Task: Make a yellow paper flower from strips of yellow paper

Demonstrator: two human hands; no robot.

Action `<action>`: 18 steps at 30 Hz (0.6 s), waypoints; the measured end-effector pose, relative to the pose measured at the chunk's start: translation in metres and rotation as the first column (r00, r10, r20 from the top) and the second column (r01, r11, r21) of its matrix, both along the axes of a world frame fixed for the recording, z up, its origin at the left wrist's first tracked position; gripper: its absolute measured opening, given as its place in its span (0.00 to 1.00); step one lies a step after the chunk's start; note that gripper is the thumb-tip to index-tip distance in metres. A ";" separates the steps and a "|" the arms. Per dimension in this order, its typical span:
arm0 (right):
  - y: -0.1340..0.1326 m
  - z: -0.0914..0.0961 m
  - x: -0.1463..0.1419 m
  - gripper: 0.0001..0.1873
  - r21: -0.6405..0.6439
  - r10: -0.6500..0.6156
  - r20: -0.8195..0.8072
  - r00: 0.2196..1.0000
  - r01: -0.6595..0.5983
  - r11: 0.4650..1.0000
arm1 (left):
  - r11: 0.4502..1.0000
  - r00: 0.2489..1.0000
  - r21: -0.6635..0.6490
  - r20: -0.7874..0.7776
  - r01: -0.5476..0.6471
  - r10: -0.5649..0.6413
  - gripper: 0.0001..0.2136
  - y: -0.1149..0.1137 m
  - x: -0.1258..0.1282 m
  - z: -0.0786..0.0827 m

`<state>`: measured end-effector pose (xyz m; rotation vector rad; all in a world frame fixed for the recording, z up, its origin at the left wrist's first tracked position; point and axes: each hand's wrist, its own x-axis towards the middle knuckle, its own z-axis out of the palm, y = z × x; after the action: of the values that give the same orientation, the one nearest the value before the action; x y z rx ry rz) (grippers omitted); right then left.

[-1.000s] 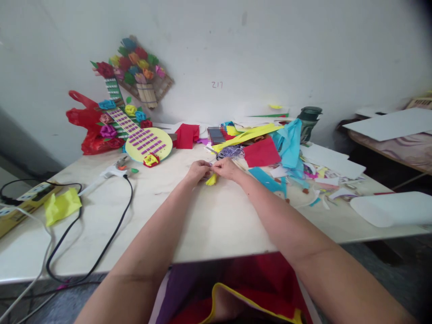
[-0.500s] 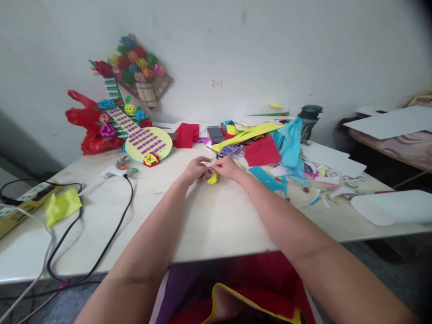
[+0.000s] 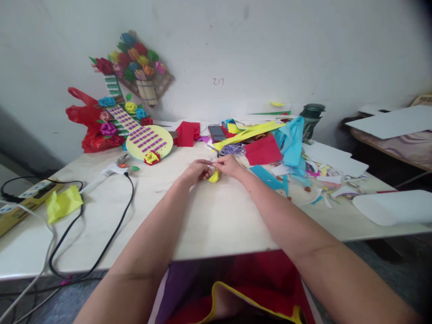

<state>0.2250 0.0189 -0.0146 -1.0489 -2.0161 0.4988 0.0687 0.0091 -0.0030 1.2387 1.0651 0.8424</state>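
Both hands work close together over the middle of the desk (image 3: 222,220), their fingertips almost meeting. At the left, the left hand (image 3: 198,171) has its thumb and index finger pinched on a fine purple thread (image 3: 212,161), its other fingers curled beneath. Just beside it, the right hand (image 3: 228,166) is pinched at the top of a small yellow tassel (image 3: 213,177), whose fringe hangs below the fingertips, near the desk's surface. The exact spot where thread and tassel meet is too small to make out.

Just beyond the right hand lies a tangled bundle of purple string (image 3: 232,150). Farther right come a red sheet (image 3: 262,150), a long yellow strip (image 3: 253,135) and some crumpled light-blue material (image 3: 292,146), with a dark green bottle (image 3: 311,120) at the far side. A flat blue piece (image 3: 265,177) lies near the right forearm.

On the left, a yellow guitar-shaped craft (image 3: 164,134) leans at the far side, a rose on its lower edge. Nearer are a white tool (image 3: 114,169) with a black cord and a crumpled yellow sheet (image 3: 64,204) beside a power strip (image 3: 29,198).
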 end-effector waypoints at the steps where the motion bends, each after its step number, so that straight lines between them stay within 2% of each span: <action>1: 0.000 0.000 0.000 0.13 -0.018 0.004 -0.015 1.000 -0.005 1.000 | 1.000 1.000 -0.010 -0.004 -0.015 0.015 0.15 0.001 0.001 0.000; 6: 0.000 -0.001 -0.002 0.13 -0.145 0.004 -0.138 0.990 -0.024 0.989 | 0.996 1.000 -0.083 0.011 -0.014 0.015 0.10 0.005 0.002 0.001; 11: 0.000 -0.002 -0.002 0.13 -0.231 -0.013 -0.212 0.977 -0.038 0.972 | 0.999 0.998 -0.003 -0.036 0.046 -0.046 0.07 0.004 -0.002 -0.001; 14: -0.002 0.001 -0.002 0.13 -0.278 -0.027 -0.231 0.973 -0.040 0.960 | 0.995 0.993 0.050 -0.073 0.092 -0.088 0.09 0.000 -0.003 -0.001; 18: -0.004 0.003 -0.003 0.12 -0.295 -0.030 -0.272 0.962 -0.053 0.954 | 0.991 0.991 0.132 -0.134 0.018 -0.001 0.13 0.000 -0.001 -0.003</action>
<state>0.2217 0.0150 -0.0119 -1.0794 -1.7354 0.9278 0.0675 0.0089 -0.0063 1.4277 1.1237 0.8430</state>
